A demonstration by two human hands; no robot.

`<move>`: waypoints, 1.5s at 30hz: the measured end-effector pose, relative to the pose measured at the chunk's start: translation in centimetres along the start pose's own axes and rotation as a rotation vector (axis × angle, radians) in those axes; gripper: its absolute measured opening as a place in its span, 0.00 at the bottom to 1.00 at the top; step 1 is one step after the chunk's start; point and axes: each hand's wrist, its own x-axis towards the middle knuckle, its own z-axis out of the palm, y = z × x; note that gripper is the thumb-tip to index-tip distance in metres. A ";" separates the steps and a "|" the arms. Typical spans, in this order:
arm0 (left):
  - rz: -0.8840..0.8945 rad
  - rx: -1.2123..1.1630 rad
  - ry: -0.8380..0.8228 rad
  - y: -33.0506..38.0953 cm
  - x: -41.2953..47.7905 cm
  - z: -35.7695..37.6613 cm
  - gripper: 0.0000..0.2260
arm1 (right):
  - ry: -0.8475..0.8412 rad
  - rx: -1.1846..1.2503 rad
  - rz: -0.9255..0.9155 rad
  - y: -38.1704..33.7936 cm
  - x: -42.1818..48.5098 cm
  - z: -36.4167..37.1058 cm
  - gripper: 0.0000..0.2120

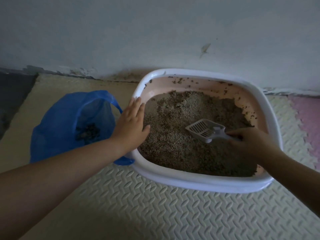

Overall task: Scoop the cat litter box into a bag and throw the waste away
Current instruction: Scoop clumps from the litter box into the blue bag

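closest to the lens, the left forearm [52, 179] is stretched toward the litter box [199, 183]. the left hand [130, 123] is laid flat on the box's left rim, fingers straight and together, with nothing grasped; its thumb is pointed out over the litter [173, 148]. the right hand [251, 141] is held over the right part of the box, its fingers curled tightly round the handle of the scoop [203, 129]. the scoop, pale slotted plastic, is held low over the litter near the box's middle, its head turned toward the left rim; whether it touches the grains cannot be told.

the box is seen as a white-rimmed tray with a pale pink inner wall. it is filled with grey-brown litter, and clumps are stuck along its far and right inner walls. just beside the box's left rim a blue bag [60, 129] is stood open, one of its handles lying against the box's near-left corner. dark waste [88, 133] is seen at the bottom of the bag.

the box is set on a cream embossed foam mat [155, 213], close against the pale wall [155, 32] behind it. a pink tile [306, 118] is seen right of the box, and a dark tile [13, 94] far to its left, beyond the bag.
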 end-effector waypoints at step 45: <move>0.261 -0.270 0.177 -0.1 -0.1 0.4 0.31 | 0.147 0.340 -0.228 -6.2 3.5 4.6 0.13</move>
